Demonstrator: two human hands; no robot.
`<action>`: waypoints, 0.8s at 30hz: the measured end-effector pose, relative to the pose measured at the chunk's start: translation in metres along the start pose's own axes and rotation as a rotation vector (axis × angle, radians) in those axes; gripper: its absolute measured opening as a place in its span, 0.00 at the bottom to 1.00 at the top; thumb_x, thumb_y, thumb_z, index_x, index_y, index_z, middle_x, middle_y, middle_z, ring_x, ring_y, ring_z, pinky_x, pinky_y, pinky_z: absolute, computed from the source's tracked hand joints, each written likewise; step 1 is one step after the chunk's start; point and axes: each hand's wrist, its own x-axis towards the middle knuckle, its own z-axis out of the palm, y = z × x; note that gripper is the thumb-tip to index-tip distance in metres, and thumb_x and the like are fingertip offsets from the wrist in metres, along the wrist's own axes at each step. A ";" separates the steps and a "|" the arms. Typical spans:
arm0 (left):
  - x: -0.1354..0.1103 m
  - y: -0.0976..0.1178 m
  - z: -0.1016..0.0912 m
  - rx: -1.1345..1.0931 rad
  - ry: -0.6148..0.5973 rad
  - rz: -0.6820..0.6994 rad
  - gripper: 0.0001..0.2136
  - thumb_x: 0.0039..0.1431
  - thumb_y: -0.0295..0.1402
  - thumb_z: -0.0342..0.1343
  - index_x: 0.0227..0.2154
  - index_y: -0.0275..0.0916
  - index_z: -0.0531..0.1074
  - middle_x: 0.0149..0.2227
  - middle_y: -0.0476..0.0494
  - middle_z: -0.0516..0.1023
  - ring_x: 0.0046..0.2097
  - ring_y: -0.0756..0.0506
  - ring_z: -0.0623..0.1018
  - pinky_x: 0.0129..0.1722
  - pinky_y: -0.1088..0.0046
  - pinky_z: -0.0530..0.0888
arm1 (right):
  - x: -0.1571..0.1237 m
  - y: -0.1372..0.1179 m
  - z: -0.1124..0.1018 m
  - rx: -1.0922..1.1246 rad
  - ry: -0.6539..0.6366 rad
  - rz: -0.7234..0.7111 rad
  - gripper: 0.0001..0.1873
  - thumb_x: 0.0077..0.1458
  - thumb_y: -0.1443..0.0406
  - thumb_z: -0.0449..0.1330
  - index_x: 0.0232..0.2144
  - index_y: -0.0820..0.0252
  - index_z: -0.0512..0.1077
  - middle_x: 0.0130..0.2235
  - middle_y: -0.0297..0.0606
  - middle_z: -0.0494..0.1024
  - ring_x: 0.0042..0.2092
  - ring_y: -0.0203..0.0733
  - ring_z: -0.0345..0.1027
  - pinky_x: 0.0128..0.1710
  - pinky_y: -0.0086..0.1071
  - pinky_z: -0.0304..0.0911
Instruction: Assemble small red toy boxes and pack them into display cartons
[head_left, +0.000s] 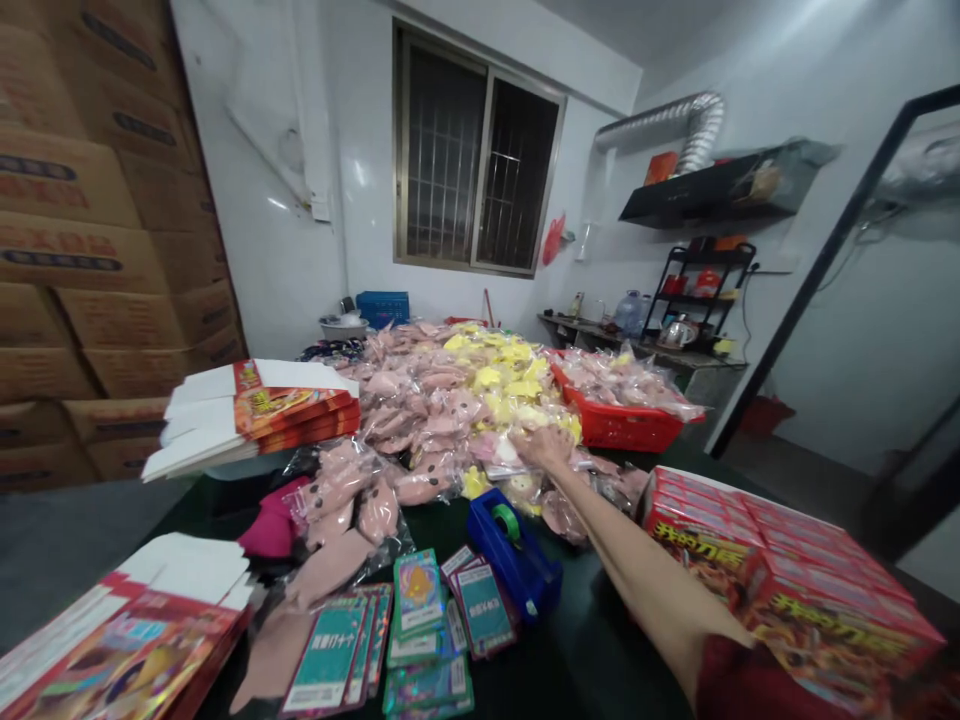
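Note:
My right hand (541, 446) reaches far forward over the dark table (592, 640) into a big heap of clear-bagged toys (442, 400), pink ones at the left and yellow ones (510, 375) in the middle. Its fingers curl down onto a bag at the heap's near edge; whether they grip it is unclear. My left hand is out of view. A blue tape dispenser (514, 555) with a green roll lies just under my forearm. Several teal card packs (420, 625) are spread in front of me.
A red basket (619, 425) of bagged toys stands right of the heap. Closed red boxes (780, 570) are stacked at the near right. Flat folded cartons lie at the near left (127, 630) and on a pile farther back (262, 410). Brown cardboard cases (90, 250) fill the left wall.

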 end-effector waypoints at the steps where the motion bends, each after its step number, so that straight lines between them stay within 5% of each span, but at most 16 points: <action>1: 0.007 -0.002 0.004 0.001 0.005 0.001 0.10 0.50 0.38 0.57 0.37 0.47 0.75 0.28 0.50 0.79 0.36 0.36 0.80 0.23 0.65 0.80 | 0.003 -0.003 0.005 -0.017 -0.014 0.002 0.16 0.57 0.59 0.57 0.45 0.62 0.69 0.51 0.42 0.68 0.53 0.48 0.62 0.53 0.50 0.56; 6: 0.018 -0.015 0.015 0.003 0.021 -0.025 0.17 0.45 0.40 0.57 0.42 0.52 0.73 0.31 0.54 0.79 0.41 0.33 0.79 0.25 0.61 0.82 | 0.002 -0.012 0.014 0.021 -0.066 -0.078 0.14 0.57 0.59 0.57 0.42 0.63 0.69 0.48 0.41 0.70 0.49 0.44 0.64 0.49 0.46 0.60; 13: 0.041 -0.028 0.032 -0.035 0.092 -0.090 0.22 0.41 0.43 0.58 0.44 0.53 0.72 0.35 0.55 0.80 0.45 0.32 0.78 0.28 0.63 0.82 | -0.025 -0.003 -0.027 0.288 -0.052 -0.194 0.15 0.52 0.65 0.56 0.42 0.63 0.64 0.30 0.31 0.70 0.30 0.36 0.65 0.31 0.30 0.62; 18: 0.083 -0.032 0.059 -0.073 0.201 -0.107 0.23 0.51 0.50 0.50 0.47 0.44 0.70 0.44 0.46 0.78 0.46 0.31 0.77 0.30 0.61 0.81 | -0.059 0.018 -0.054 0.378 -0.145 -0.261 0.12 0.46 0.64 0.58 0.36 0.63 0.67 0.24 0.27 0.68 0.24 0.33 0.61 0.22 0.26 0.57; 22: 0.097 -0.037 0.067 -0.074 0.248 -0.066 0.22 0.60 0.47 0.38 0.47 0.43 0.70 0.48 0.47 0.75 0.49 0.33 0.75 0.32 0.61 0.79 | -0.062 0.035 -0.064 0.306 -0.282 -0.269 0.09 0.54 0.62 0.59 0.31 0.64 0.68 0.25 0.28 0.68 0.23 0.29 0.61 0.22 0.25 0.59; 24: 0.098 -0.038 0.067 -0.064 0.232 -0.010 0.17 0.61 0.44 0.42 0.46 0.46 0.71 0.48 0.50 0.75 0.51 0.34 0.74 0.33 0.62 0.79 | -0.056 0.037 -0.065 0.247 -0.331 -0.278 0.11 0.57 0.60 0.57 0.33 0.65 0.69 0.29 0.31 0.71 0.26 0.30 0.65 0.25 0.26 0.63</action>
